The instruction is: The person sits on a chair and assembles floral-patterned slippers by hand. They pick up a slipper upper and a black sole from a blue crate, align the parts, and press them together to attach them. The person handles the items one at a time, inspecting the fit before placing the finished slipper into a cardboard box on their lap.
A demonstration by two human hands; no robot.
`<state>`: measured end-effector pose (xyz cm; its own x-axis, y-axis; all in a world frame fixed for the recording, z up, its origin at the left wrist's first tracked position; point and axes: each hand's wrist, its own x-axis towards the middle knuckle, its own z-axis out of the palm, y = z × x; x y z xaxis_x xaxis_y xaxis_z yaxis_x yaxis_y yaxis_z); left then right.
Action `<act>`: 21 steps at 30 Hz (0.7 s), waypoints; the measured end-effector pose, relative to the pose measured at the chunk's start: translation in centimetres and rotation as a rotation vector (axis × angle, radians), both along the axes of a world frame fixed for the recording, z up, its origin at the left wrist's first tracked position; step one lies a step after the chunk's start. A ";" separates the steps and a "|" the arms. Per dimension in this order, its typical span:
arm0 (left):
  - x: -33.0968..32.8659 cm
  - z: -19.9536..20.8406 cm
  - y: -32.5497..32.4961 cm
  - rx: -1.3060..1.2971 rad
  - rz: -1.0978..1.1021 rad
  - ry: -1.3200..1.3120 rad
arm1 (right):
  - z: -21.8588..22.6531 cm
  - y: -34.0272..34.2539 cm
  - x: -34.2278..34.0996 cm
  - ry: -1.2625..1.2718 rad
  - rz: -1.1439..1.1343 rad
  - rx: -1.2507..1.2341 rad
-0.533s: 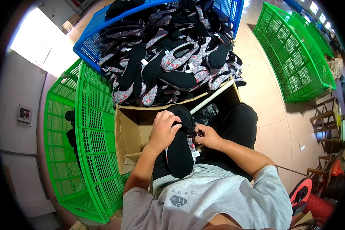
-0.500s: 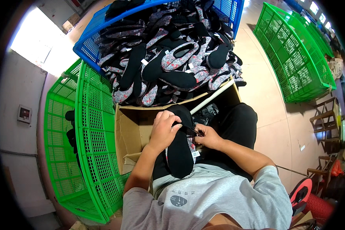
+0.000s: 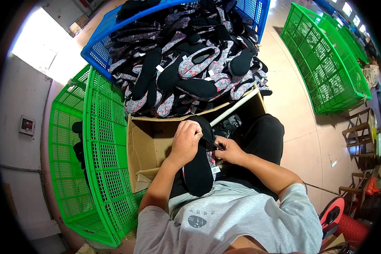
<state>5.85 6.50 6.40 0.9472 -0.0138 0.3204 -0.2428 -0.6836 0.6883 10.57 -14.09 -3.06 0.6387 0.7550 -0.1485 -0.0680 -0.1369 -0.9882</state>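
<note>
A slipper (image 3: 197,175) with a black sole and grey-and-red floral upper lies sole up over my lap, a white tag at its side. Closed around its upper part is my left hand (image 3: 185,143), thumb and fingers pinching the edge. At the slipper's right edge, my right hand (image 3: 229,152) is closed on a small dark metal tool (image 3: 219,146), which looks like thread snips; its tip is against the slipper and partly hidden by the fingers.
Just ahead stands an open cardboard box (image 3: 146,142) crossed by a white tube (image 3: 235,106). Beyond it, a blue crate (image 3: 99,51) overflows with similar slippers. Green crates stand at left (image 3: 108,161) and far right (image 3: 321,63). A red-and-black round object (image 3: 332,211) is at lower right.
My left hand has shifted slightly right along the slipper, its fingers curling further over the edge. The right hand and its tool stay almost in place.
</note>
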 end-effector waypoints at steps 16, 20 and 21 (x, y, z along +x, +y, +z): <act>1.6 -0.8 -0.1 0.033 -0.029 0.081 | 2.2 -0.6 1.5 -0.075 -0.114 -0.032; 2.1 -1.0 0.0 0.036 -0.046 0.100 | 3.0 -0.7 1.8 -0.104 -0.113 -0.011; 2.2 -1.0 0.0 0.040 -0.049 0.105 | 3.2 -0.6 1.8 -0.112 -0.107 0.003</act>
<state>8.01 6.52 5.38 0.9733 -0.0718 0.2179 -0.2048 -0.7001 0.6841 12.33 -14.71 0.18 0.7283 0.6817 -0.0699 0.0285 -0.1320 -0.9908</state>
